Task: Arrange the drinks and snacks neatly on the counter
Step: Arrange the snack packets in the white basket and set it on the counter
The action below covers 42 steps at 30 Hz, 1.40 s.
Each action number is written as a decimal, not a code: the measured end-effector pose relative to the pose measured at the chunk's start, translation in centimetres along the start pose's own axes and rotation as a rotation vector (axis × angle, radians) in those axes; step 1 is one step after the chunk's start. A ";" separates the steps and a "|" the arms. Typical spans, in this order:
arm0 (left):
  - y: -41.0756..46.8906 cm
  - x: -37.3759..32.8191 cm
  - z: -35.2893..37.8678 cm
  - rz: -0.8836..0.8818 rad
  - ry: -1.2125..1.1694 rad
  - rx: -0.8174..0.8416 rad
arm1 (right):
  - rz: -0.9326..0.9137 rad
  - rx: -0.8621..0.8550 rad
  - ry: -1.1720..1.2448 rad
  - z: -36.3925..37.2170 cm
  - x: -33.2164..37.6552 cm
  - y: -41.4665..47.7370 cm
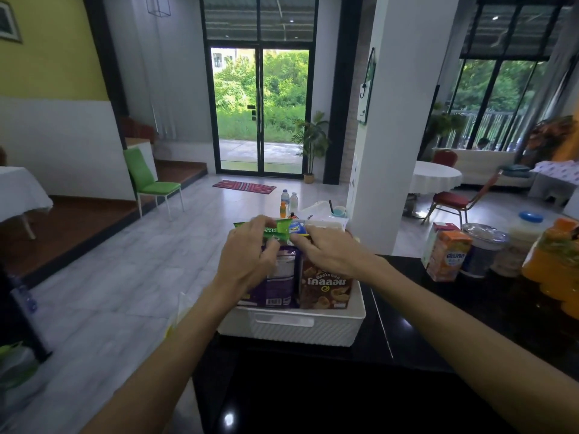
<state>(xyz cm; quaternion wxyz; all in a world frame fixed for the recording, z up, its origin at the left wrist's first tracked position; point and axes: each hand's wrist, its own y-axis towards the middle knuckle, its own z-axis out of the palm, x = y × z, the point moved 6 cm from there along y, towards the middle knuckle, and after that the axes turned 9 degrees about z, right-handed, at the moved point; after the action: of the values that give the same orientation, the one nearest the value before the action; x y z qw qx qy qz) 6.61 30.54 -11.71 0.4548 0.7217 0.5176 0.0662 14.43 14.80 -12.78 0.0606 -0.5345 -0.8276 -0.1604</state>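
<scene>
- Head view: the white basket point(291, 327) is sitting at the left edge of the black counter point(407, 339), with its left wall just about over that edge.
- Bare counter is lying open in front of the basket, and a strip of it is lying open between the basket and the drinks on the right.
- The left hand point(247, 261) is reaching over the basket and curling its fingers around the green packets point(282, 228) at the far end.
- The right hand point(329, 250) is meeting it there, its fingertips pinching the same packets' near edge.
- At least two green packets are showing, and one blue packet point(296, 228) is peeking out just beside them.
- One purple bag point(282, 283) and one brown box point(326, 286) are standing upright side by side in the basket, touching.
- Five drinks are crowding the counter's right side: an orange carton point(448, 258), a second carton point(438, 228) behind it, a lidded cup point(482, 249), a blue-capped bottle point(523, 242) and an orange bottle point(557, 270).
</scene>
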 end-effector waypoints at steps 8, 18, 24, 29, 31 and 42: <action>-1.0 2.3 0.4 0.149 0.187 0.120 | 0.044 -0.069 -0.166 1.7 0.3 -0.3; 4.1 2.5 -0.3 -0.044 0.285 0.385 | 0.072 -0.067 -0.203 2.2 0.1 0.0; 6.2 4.1 1.2 -0.209 0.276 0.868 | 0.070 -0.043 -0.216 2.4 -0.1 0.0; 5.8 5.7 1.4 -0.190 0.294 0.867 | 0.061 -0.025 -0.221 2.1 0.2 -0.2; 5.8 6.2 1.1 -0.176 0.310 0.819 | 0.059 -0.018 -0.219 2.0 0.3 -0.3; 9.2 4.6 -5.8 -0.121 -0.003 0.305 | 0.049 0.014 -0.244 1.8 0.5 -0.5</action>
<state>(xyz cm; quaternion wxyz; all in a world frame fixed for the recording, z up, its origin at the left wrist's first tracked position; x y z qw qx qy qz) 11.70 37.16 -3.45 0.3437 0.7499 0.5637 -0.0419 13.92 15.67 -14.39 -0.0328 -0.5698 -0.8165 -0.0868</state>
